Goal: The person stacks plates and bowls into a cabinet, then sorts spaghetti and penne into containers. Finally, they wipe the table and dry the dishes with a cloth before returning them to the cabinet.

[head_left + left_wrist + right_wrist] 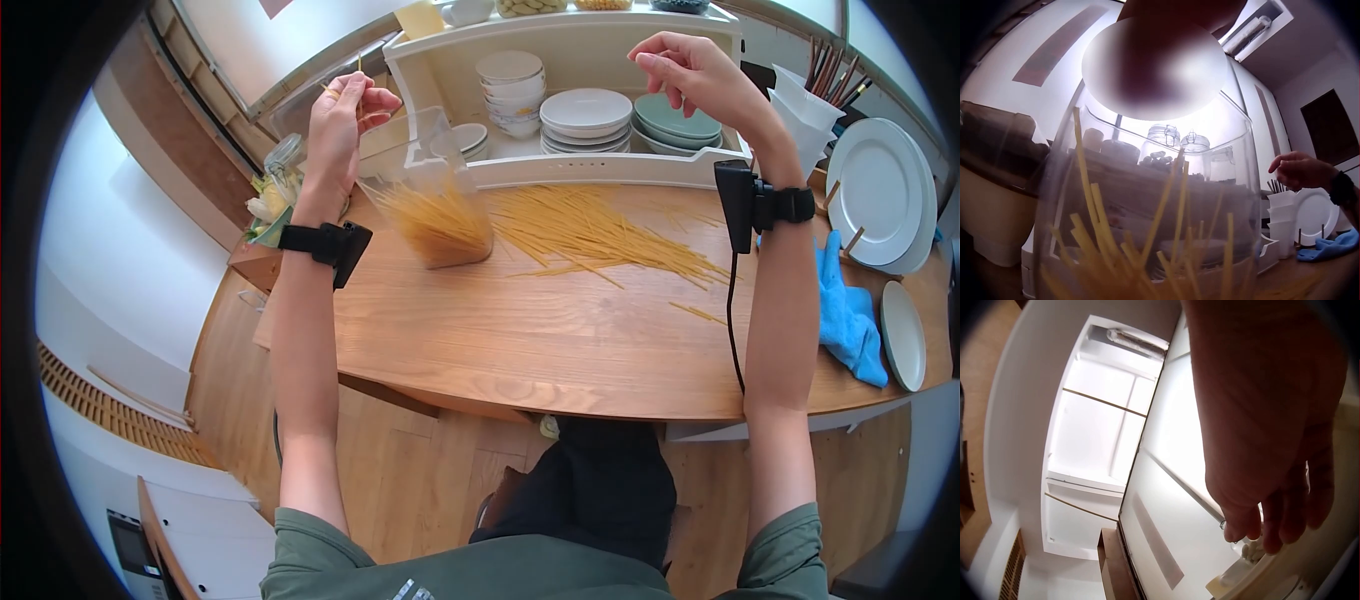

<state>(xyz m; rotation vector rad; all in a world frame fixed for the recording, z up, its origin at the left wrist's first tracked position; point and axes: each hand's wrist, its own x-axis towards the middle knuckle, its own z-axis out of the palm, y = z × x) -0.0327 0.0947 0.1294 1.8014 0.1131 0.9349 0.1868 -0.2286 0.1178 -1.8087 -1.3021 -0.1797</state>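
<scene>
In the head view my left hand (345, 115) is raised at the upper left and pinches a few thin yellow spaghetti strands (360, 63) between thumb and fingers. Just right of it stands a clear plastic container (425, 140) with a bundle of spaghetti (430, 220) inside. The left wrist view looks through this container's wall (1244, 162) at upright strands (1175, 219). My right hand (690, 72) hangs in the air before the shelf, its fingers loosely bent around nothing. Loose spaghetti (610, 230) lies spread over the wooden table (540, 345).
A white shelf (600, 177) at the back holds stacked bowls (512, 90), white plates (585, 115) and green plates (675, 125). At the right are a plate rack with large plates (880, 190), a blue cloth (848, 315) and a small plate (903, 335). Glass jars (1163, 137) stand on top of the shelf.
</scene>
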